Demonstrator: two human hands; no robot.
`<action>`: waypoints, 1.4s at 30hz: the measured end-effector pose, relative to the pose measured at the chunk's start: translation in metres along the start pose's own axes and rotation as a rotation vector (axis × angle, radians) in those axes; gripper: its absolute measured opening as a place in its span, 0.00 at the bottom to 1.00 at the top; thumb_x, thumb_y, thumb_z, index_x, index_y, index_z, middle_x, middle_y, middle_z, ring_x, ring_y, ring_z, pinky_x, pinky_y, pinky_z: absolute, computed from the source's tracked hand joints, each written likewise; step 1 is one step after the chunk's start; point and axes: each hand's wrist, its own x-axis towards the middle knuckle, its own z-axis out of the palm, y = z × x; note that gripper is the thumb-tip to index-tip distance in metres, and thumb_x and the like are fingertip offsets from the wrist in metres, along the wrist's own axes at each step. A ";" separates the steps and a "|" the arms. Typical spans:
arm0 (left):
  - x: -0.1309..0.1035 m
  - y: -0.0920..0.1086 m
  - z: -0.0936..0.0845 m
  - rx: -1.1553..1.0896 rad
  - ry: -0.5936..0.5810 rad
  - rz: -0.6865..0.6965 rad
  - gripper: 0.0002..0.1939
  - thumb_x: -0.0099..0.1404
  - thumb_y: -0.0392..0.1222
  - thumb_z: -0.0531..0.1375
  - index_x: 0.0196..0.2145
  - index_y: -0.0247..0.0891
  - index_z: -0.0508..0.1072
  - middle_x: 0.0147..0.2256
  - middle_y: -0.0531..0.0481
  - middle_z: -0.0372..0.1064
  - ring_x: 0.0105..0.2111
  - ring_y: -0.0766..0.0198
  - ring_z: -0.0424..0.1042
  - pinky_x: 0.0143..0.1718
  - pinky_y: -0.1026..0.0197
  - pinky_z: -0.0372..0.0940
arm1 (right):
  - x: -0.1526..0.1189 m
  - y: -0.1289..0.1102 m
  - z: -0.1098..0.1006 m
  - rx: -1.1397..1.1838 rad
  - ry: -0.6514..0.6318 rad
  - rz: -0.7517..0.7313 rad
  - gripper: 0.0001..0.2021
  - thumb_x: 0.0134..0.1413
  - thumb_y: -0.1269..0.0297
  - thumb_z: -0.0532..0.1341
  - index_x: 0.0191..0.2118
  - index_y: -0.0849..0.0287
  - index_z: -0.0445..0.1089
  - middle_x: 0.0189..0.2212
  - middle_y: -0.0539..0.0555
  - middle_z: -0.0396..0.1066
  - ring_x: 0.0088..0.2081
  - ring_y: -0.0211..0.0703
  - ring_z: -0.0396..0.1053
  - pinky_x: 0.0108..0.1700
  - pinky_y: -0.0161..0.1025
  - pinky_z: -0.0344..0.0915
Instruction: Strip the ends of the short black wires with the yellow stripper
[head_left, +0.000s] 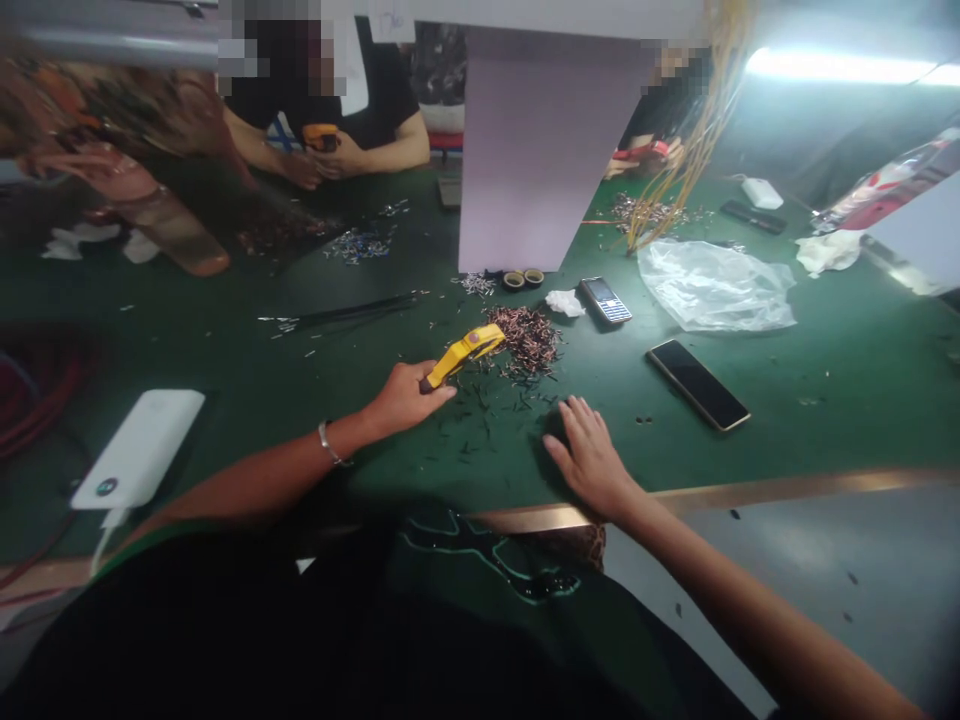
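My left hand (409, 397) is wrapped round a yellow hand tool (465, 354), whose head reaches the left edge of a heap of small copper-and-black pieces (531, 338). My right hand (589, 445) lies on the green table (420, 465) near its front edge, fingers apart, with nothing seen in it. Between the two hands, short dark bits (480, 410) are scattered on the tabletop. A bundle of thin black wires (352, 310) lies to the left of the heap.
A keypad phone (606, 301), a smartphone (697, 384) and a clear plastic bag (712, 285) lie right. At left is a white power bank (142, 445). A pale upright panel (540, 150) stands behind the heap. Across the table, a person's hands (337, 155) hold an orange tool.
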 end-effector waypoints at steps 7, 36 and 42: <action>0.003 0.009 -0.009 -0.078 0.051 -0.042 0.12 0.53 0.47 0.62 0.24 0.36 0.67 0.20 0.56 0.60 0.22 0.70 0.56 0.23 0.64 0.53 | 0.033 -0.087 0.035 -0.037 -0.210 -0.273 0.34 0.67 0.53 0.51 0.67 0.78 0.54 0.70 0.76 0.46 0.72 0.66 0.41 0.70 0.61 0.45; 0.015 0.005 -0.034 -0.158 0.127 -0.125 0.11 0.56 0.45 0.63 0.25 0.36 0.69 0.16 0.56 0.62 0.19 0.68 0.62 0.24 0.63 0.59 | 0.141 -0.101 0.055 -0.159 -0.277 -0.637 0.29 0.71 0.50 0.45 0.66 0.65 0.62 0.67 0.63 0.60 0.69 0.56 0.53 0.71 0.57 0.43; 0.017 -0.001 -0.032 -0.200 0.117 -0.144 0.11 0.56 0.45 0.64 0.25 0.37 0.68 0.15 0.56 0.62 0.17 0.70 0.62 0.22 0.64 0.59 | 0.156 -0.030 0.024 -0.284 -0.206 -0.410 0.30 0.71 0.49 0.44 0.66 0.64 0.62 0.70 0.65 0.53 0.71 0.59 0.47 0.71 0.61 0.38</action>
